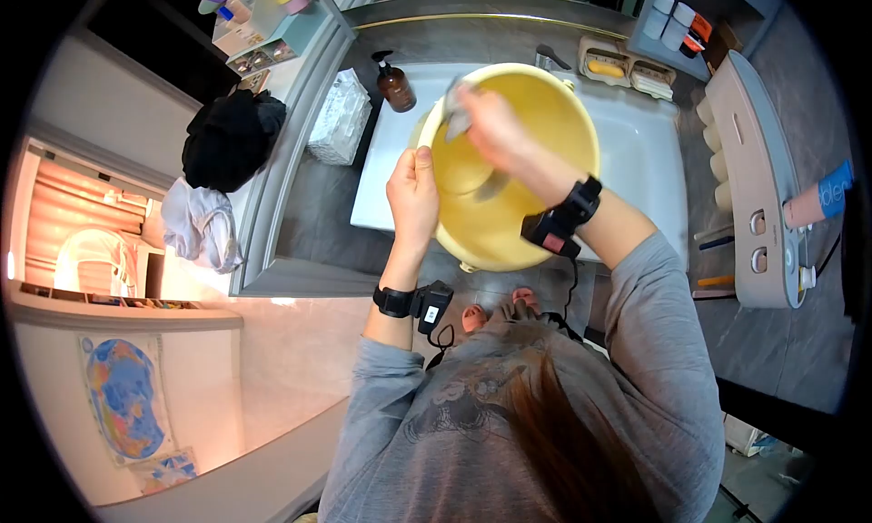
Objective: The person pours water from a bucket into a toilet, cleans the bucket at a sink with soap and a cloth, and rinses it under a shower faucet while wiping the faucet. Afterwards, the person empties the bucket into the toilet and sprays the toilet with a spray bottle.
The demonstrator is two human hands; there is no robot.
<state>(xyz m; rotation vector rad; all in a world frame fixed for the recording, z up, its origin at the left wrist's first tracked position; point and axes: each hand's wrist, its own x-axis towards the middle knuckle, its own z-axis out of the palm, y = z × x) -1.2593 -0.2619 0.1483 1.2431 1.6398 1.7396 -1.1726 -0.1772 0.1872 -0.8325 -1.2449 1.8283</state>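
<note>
A yellow plastic basin (536,223) is tilted over the white sink (636,169), its inside turned toward me. My left hand (413,196) grips its rim at the left, thumb on the inner side. At the upper left of the basin, my right hand (490,123) is closed on a grey cloth (457,114), which lies against the inner wall near the rim. The cloth is slightly blurred. Behind the basin the grey faucet (550,58) shows only in part.
A brown pump bottle (394,84) and a clear-wrapped tissue pack (340,119) stand left of the basin. Behind the sink sits a soap holder (603,62) with yellow soap. A white wall-mounted toothbrush holder (754,178) is at right. Black clothing (233,137) lies at the left.
</note>
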